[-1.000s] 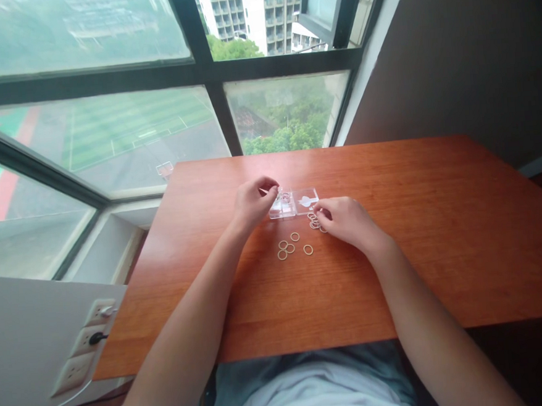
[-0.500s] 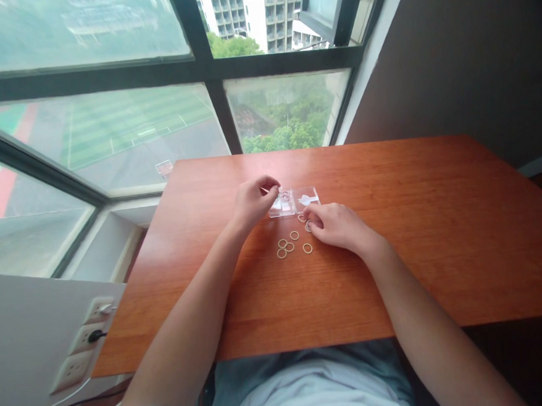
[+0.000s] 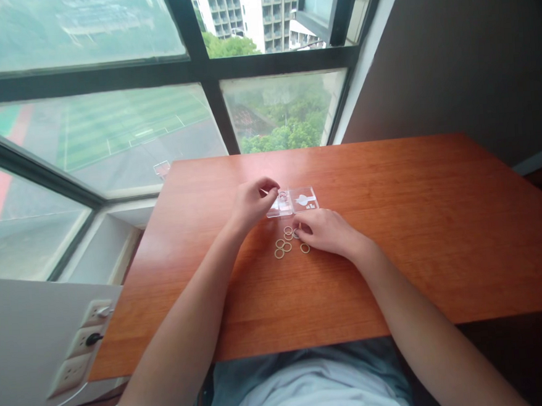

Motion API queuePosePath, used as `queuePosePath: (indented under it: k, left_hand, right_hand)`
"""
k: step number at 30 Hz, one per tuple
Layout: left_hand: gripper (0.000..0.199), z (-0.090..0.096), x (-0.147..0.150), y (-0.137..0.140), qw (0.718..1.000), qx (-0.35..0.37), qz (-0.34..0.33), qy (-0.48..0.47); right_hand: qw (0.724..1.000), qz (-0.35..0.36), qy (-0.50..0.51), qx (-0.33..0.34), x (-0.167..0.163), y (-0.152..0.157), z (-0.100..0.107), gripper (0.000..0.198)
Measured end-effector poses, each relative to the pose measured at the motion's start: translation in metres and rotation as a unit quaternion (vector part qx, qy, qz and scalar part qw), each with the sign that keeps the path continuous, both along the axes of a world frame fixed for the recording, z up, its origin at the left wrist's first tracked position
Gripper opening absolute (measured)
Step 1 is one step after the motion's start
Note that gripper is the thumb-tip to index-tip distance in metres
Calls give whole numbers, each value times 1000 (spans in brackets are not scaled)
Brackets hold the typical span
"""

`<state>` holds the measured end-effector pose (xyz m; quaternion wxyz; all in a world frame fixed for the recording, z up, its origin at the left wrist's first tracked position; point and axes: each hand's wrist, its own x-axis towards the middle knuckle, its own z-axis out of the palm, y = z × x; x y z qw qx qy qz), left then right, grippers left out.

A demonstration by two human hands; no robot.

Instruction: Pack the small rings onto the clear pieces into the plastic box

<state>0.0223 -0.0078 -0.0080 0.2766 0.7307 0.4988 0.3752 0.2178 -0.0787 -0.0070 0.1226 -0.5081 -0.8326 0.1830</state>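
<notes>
A small clear plastic box [image 3: 285,206] lies with its lid [image 3: 303,200] folded open to the right; pinkish rings [image 3: 283,195] show inside. My left hand [image 3: 255,200] covers the box's left side, thumb and fingers closed together at its far edge; what they grip is hidden. Just in front of the lid, my right hand [image 3: 325,229] pinches a pale ring [image 3: 296,233] at table level. Several thin yellowish rings lie loose nearby: an overlapping pair [image 3: 288,232], a touching cluster [image 3: 280,244], and a single ring [image 3: 305,248] below my right fingers.
The reddish-brown wooden table [image 3: 417,236] reaches the window frame [image 3: 220,110] at the back. A grey wall [image 3: 456,60] stands on the right. Low on the left wall, sockets [image 3: 83,341] hold plugs with cables.
My right hand has moved left and slightly toward me, away from the lid. A ring now overlaps another near its fingertips. My left hand stays at the box.
</notes>
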Motion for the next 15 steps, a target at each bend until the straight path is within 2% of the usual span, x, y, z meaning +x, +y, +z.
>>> queuePosePath:
  k: [10, 15]
  left_hand:
    - [14, 1, 0, -1, 1000, -3, -20, 2]
    - [14, 0, 1, -1, 999, -3, -35, -5]
  right_hand:
    - [999, -26, 19, 4, 0, 3, -3, 13]
    - [993, -66, 81, 52, -2, 6, -4, 13]
